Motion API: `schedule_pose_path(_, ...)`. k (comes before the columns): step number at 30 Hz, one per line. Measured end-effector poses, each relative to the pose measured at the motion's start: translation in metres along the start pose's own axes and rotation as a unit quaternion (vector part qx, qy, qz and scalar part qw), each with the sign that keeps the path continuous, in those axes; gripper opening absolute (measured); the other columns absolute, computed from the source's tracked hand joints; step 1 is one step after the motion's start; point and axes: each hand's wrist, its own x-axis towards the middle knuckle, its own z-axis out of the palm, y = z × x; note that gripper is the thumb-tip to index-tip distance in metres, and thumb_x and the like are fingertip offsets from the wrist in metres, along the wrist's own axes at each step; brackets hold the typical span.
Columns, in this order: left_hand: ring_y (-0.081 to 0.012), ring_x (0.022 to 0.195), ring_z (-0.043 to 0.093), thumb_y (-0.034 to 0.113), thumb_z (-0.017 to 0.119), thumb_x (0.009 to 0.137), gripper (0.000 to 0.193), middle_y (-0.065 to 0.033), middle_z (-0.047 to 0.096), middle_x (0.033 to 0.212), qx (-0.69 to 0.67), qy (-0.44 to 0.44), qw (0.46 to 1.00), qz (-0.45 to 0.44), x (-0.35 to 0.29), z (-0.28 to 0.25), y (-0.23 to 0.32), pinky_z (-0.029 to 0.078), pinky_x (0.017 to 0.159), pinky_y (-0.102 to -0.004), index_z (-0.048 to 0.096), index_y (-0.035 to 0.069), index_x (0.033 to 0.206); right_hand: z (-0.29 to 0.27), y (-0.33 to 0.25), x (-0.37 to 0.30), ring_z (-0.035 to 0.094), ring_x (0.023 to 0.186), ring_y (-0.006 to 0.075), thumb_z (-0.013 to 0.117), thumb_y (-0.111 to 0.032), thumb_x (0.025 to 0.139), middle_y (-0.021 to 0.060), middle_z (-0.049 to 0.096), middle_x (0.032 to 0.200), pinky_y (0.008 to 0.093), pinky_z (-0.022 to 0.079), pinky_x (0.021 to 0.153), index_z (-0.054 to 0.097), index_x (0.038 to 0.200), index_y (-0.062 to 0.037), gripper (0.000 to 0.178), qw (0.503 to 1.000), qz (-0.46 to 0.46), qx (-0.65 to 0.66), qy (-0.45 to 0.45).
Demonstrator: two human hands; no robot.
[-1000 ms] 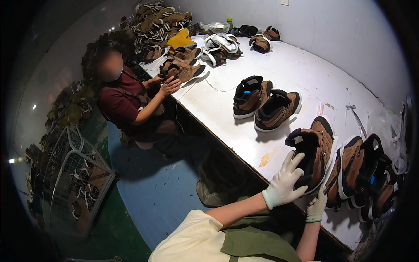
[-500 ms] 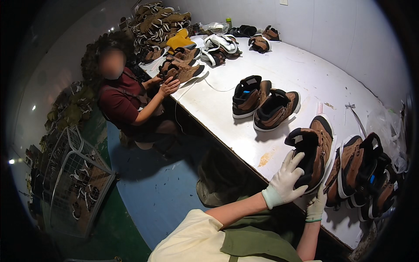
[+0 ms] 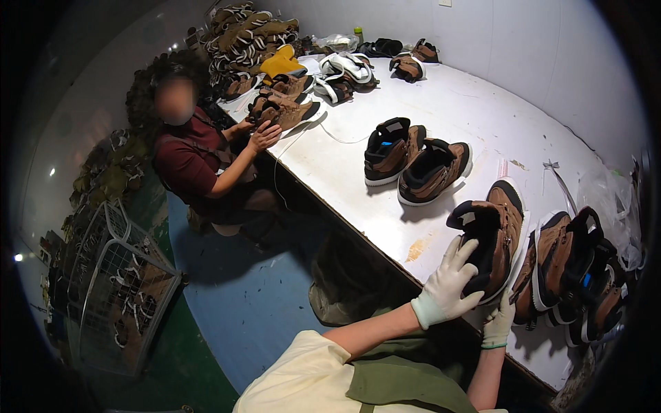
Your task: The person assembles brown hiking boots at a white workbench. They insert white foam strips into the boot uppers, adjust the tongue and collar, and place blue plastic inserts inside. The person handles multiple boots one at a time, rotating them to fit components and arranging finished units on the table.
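Observation:
A brown high-top shoe (image 3: 506, 215) with black trim and a white sole is tilted up at the near right part of the table, its opening toward the left. My left hand (image 3: 451, 283), in a white glove, grips it at the collar and heel, fingers spread along the black edge. Gloved as well, my right hand (image 3: 499, 321) holds the sole side near the heel; its fingertips are partly hidden behind the shoe. Beyond it a pair of similar shoes (image 3: 435, 172) stands upright. Several more brown shoes (image 3: 556, 258) are packed together just to the right.
The white table (image 3: 330, 165) runs away to the far left. Across it a person in a dark red shirt (image 3: 196, 148) handles a brown shoe (image 3: 292, 117). A heap of shoes (image 3: 248, 34) is behind. Clear plastic bags (image 3: 606, 206) lie at right; a wire cart (image 3: 124, 275) stands left.

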Motion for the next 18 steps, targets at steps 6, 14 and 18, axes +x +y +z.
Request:
schedule_pose_path(6, -0.0589, 0.134, 0.029, 0.019, 0.077, 0.073, 0.041, -0.0284, 0.035, 0.146, 0.001, 0.002, 1.000, 0.006, 0.0004, 0.0001, -0.0009, 0.038, 0.104, -0.0556, 0.051, 0.004, 0.100, -0.0022, 0.0008, 0.0004, 0.030, 0.038, 0.0029, 0.060, -0.027, 0.099, -0.0081, 0.044, 0.061, 0.0213, 0.021, 0.034, 0.053, 0.093, -0.0170, 0.013, 1.000, 0.003, -0.004, 0.005)
schedule_pose_path(14, -0.0586, 0.134, 0.028, 0.019, 0.078, 0.073, 0.041, -0.0285, 0.035, 0.146, -0.007, -0.001, 1.000, 0.000, 0.0003, -0.0002, 0.0008, 0.037, 0.104, -0.0559, 0.051, 0.003, 0.100, -0.0094, 0.0071, 0.0041, 0.030, 0.038, 0.0029, 0.062, -0.027, 0.098, -0.0086, 0.044, 0.061, 0.0213, 0.021, 0.034, 0.054, 0.095, -0.0168, 0.013, 1.000, -0.001, 0.017, -0.005)
schedule_pose_path(18, -0.0586, 0.135, 0.028, 0.019, 0.078, 0.073, 0.041, -0.0284, 0.035, 0.146, -0.007, -0.002, 1.000, 0.001, 0.0005, -0.0006, 0.0011, 0.037, 0.105, -0.0561, 0.051, 0.004, 0.099, -0.0085, 0.0071, 0.0039, 0.030, 0.037, 0.0030, 0.061, -0.026, 0.098, -0.0089, 0.044, 0.061, 0.0213, 0.021, 0.034, 0.054, 0.095, -0.0165, 0.012, 1.000, -0.002, 0.027, -0.007)
